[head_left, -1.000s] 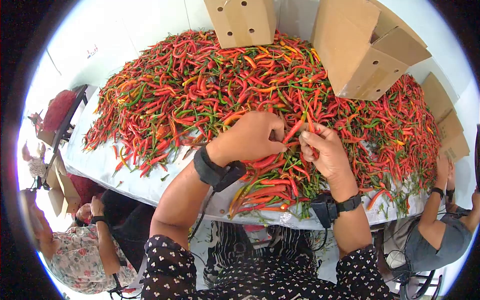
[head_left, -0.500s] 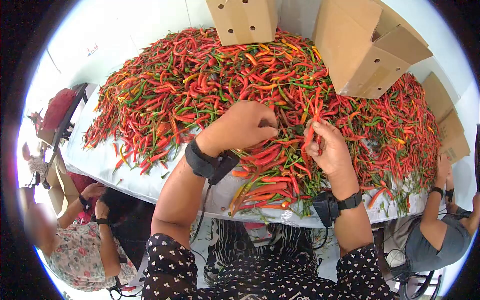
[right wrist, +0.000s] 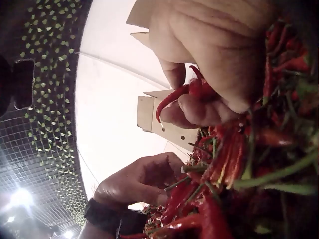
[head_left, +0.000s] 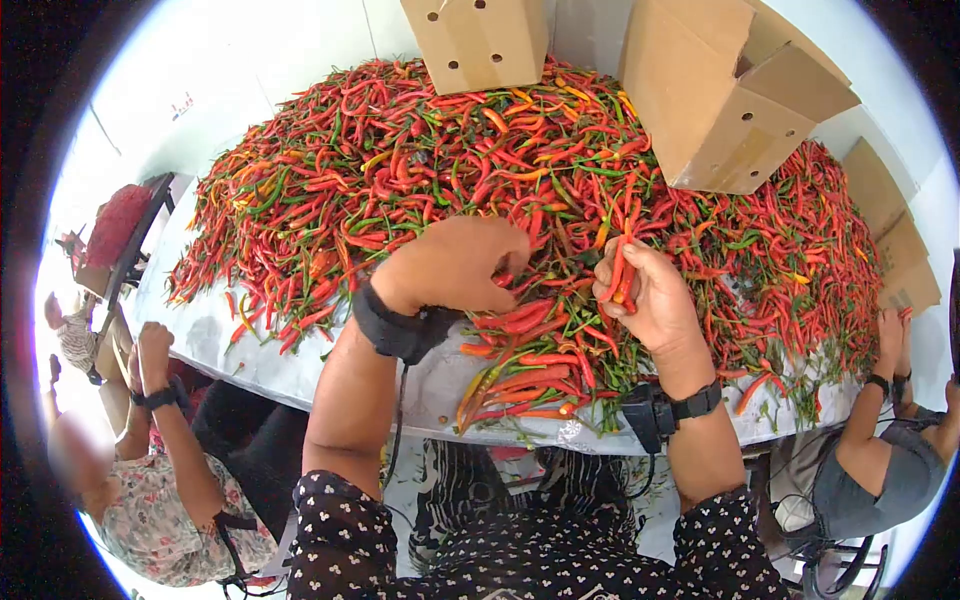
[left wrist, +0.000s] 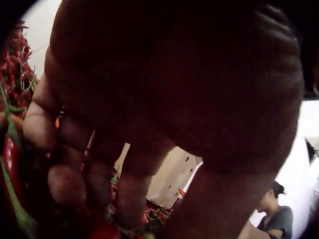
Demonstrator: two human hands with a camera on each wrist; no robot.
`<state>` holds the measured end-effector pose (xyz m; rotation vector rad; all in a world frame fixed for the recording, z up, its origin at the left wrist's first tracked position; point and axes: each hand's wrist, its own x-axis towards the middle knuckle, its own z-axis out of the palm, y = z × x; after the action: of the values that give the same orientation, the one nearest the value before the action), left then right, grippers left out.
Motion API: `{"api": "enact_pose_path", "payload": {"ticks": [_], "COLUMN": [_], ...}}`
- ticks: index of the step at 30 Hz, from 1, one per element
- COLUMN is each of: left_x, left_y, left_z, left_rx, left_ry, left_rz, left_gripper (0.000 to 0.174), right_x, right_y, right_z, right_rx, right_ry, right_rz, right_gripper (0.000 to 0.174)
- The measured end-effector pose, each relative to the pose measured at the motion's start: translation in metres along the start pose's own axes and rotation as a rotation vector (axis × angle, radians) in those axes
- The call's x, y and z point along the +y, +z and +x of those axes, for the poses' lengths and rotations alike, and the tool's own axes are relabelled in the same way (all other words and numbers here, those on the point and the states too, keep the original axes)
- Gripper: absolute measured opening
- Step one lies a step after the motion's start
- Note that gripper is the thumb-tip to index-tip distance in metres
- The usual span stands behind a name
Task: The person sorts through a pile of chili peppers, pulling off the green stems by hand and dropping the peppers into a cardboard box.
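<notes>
In the head view my right hand (head_left: pixel 650 295) holds a few red chili peppers (head_left: pixel 621 278) upright between thumb and curled fingers. The right wrist view shows a curved red chili (right wrist: pixel 172 99) sticking out past those fingers. My left hand (head_left: pixel 450 265) is to the left, palm down over the near side of the chili heap (head_left: pixel 400 190). Its fingers (left wrist: pixel 67 184) hang loosely bent and spaced apart, tips down among the chilies, with the thumb apart from them. A small bunch of larger red chilies (head_left: pixel 535 380) lies on the table just in front of both hands.
Two cardboard boxes, one (head_left: pixel 480 45) at the back and a larger one (head_left: pixel 700 100) at right, stand on the heap. The white table edge (head_left: pixel 270 385) curves along the front. A person (head_left: pixel 170 500) sits at left, another (head_left: pixel 880 450) at right.
My left hand has moved left, away from the right hand, to the heap. My right hand stays near its place, still holding chilies. The person at left has raised their hands.
</notes>
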<state>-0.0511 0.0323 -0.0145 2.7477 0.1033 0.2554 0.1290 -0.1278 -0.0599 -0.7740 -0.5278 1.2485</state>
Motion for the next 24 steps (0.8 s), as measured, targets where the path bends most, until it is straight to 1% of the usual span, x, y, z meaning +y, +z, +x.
{"api": "enact_pose_path", "payload": {"ticks": [4,6,10,12,13,15,16,18,19,21,22,24], "left_x": [0.0,0.006,0.017,0.014,0.011,0.006,0.004,0.003,0.005,0.01,0.01,0.01], "left_y": [-0.006,-0.003,-0.003,0.003,0.004,0.004,0.004,0.004,0.005,0.007,0.012,0.022], "left_z": [-0.004,0.0,-0.001,-0.001,0.0,0.003,0.005,0.009,0.011,0.017,0.019,0.025], "left_rx": [-0.054,-0.181,-0.174,-0.084,-0.083,-0.12,-0.119,0.136,0.134,0.205,0.204,0.177], "left_ry": [-0.04,-0.128,-0.118,-0.112,-0.112,-0.105,-0.105,-0.042,-0.041,-0.091,-0.089,-0.078], "left_rz": [0.112,0.29,0.363,0.436,0.437,0.292,0.294,-0.114,-0.113,-0.444,-0.444,-0.796], "left_gripper": [0.019,0.017,0.019,0.02,0.02,0.02,0.02,0.018,0.018,0.016,0.016,0.016], "right_x": [0.001,0.002,0.0,-0.001,-0.001,-0.001,-0.001,-0.001,0.0,0.0,0.001,0.004], "right_y": [-0.005,-0.004,-0.001,0.0,0.0,0.0,0.001,0.0,0.0,0.0,0.0,-0.001], "right_z": [0.002,0.002,0.0,-0.001,-0.001,-0.001,-0.001,-0.001,-0.001,-0.001,-0.001,0.001], "right_rx": [-0.068,-0.058,-0.027,-0.008,-0.008,-0.022,-0.023,-0.025,-0.024,-0.057,-0.056,-0.044], "right_ry": [-0.002,0.003,0.018,0.019,0.019,0.014,0.013,0.042,0.041,0.033,0.031,0.017], "right_rz": [0.017,0.0,-0.011,-0.011,-0.011,-0.012,-0.012,0.0,0.002,-0.025,-0.023,-0.063], "right_gripper": [0.016,0.016,0.016,0.017,0.017,0.017,0.017,0.017,0.017,0.014,0.014,0.011]}}
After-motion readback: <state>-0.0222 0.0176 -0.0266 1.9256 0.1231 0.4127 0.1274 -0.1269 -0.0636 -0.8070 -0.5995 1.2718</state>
